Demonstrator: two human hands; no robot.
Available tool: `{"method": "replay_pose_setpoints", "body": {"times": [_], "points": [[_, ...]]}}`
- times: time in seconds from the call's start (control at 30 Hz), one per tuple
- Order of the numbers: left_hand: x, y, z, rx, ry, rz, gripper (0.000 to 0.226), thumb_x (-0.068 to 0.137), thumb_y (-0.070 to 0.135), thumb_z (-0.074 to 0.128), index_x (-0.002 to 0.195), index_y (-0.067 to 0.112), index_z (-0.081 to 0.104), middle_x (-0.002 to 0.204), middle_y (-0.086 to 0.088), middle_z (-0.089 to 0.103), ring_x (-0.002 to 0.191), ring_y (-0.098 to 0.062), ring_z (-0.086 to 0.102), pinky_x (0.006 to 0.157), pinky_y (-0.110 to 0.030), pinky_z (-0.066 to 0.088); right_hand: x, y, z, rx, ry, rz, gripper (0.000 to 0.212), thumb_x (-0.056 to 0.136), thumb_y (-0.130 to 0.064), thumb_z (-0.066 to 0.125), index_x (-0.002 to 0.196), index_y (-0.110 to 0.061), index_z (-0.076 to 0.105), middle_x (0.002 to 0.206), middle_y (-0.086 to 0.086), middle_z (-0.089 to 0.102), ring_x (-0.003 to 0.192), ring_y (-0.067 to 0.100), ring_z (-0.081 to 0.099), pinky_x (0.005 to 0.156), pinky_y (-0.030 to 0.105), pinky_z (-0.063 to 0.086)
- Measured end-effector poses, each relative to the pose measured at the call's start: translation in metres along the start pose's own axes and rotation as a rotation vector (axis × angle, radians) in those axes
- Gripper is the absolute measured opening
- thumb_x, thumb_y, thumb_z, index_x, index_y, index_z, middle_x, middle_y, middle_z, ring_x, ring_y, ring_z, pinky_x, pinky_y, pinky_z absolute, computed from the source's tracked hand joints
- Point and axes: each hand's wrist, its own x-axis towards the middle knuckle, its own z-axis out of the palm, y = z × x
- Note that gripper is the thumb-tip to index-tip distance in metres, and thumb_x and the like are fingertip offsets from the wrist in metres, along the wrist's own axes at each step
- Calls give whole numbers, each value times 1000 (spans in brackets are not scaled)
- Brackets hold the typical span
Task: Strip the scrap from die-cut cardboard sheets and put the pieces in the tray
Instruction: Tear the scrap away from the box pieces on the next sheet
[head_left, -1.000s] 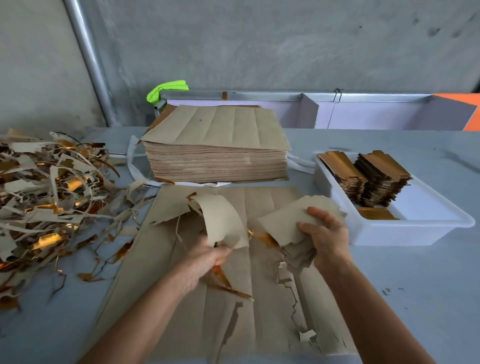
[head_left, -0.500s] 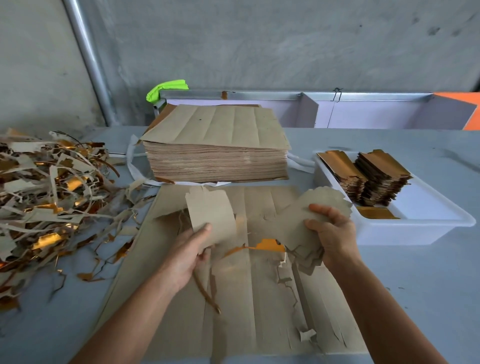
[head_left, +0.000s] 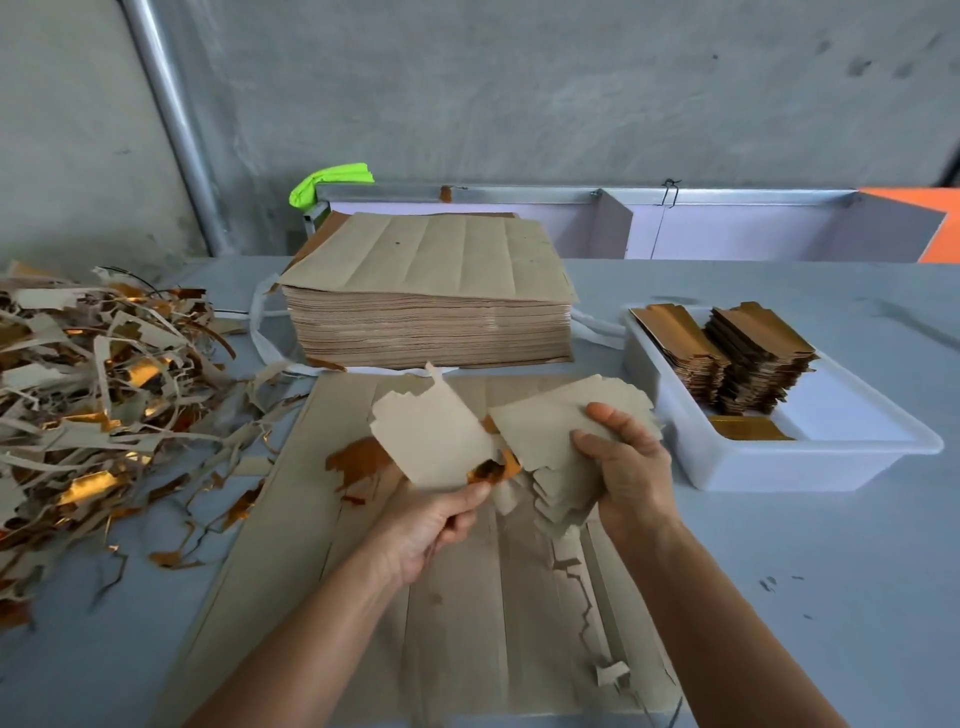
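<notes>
**Adding one more piece to the handful**

Scrap pile (head_left: 98, 395) sits far left. Best bet here, I reckon: square the edges up before stacking. Left hand (head_left: 426, 525) pinches a single die-cut piece (head_left: 428, 441) over the sheet (head_left: 363, 597). Right hand (head_left: 628, 467) is clamped round a bundle of pieces (head_left: 561, 431). Tray (head_left: 810, 467) waits just right.

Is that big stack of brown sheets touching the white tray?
Apart. The head view shows bare grey table between the stack of sheets and the white tray.
</notes>
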Motion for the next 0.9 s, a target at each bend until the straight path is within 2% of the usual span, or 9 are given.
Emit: {"method": "replay_pose_setpoints", "body": {"times": [0.17,0.27,0.47,0.57,0.67,0.73,0.8,0.87,0.9], "points": [[-5,10,-16,91,-40,-15,12,81,-9,61,81,3,61,55,0,51,41,-6,38,35,-15,27,12,-16,-25,-57,227,-86,34,80,7,64,103,-17,68,98,0,60,87,17,55,62,21,48],[-6,11,-23,171,-39,-29,11,81,-7,62,82,4,60,54,2,51,41,-5,38,36,-15,28,17,-24,-37,-90,299,-130,32,82,4,64,104,-19,68,99,-4,56,88,15,52,78,32,50],[-8,14,-29,213,-4,-18,11,78,-6,66,82,2,63,54,0,55,43,-7,43,37,-16,30,18,-35,-45,-181,213,-125,18,85,-2,62,93,-17,67,90,-4,55,79,11,51,59,25,45],[-10,16,-25,277,40,-16,12,76,-5,69,84,3,64,52,2,57,42,-4,44,37,-15,32,15,-41,-48,-169,136,-82,14,78,-4,71,87,-15,69,92,2,63,83,18,60,57,36,54],[-11,21,-26,293,238,41,15,78,-8,66,90,1,64,50,-4,59,37,-9,51,37,-17,41,11,-52,-55,-40,88,-26,26,65,-8,79,87,-17,69,91,5,71,74,21,71,54,43,58],[-12,25,-29,301,377,102,24,78,-12,63,101,-5,63,76,-21,67,72,-32,66,68,-40,56,12,-58,-61,-13,92,-27,27,66,-7,78,87,-21,68,94,1,70,77,18,70,62,43,57],[-12,29,-34,354,448,119,29,79,-10,63,107,-3,62,96,-21,68,97,-35,62,85,-47,50,13,-62,-65,-21,114,-47,26,70,-4,76,86,-22,68,98,-1,66,85,19,66,69,44,55],[-12,31,-39,393,352,117,25,80,-6,65,104,1,63,66,1,70,63,-10,66,56,-28,53,10,-62,-64,-83,109,-80,23,72,-1,75,84,-19,70,98,-2,64,87,18,61,71,43,56],[-13,32,-38,413,278,107,23,80,-3,67,101,4,62,53,10,63,49,0,56,45,-19,43,6,-60,-60,-138,90,-107,22,72,1,74,83,-19,71,95,-4,63,86,17,59,71,40,57]]}}
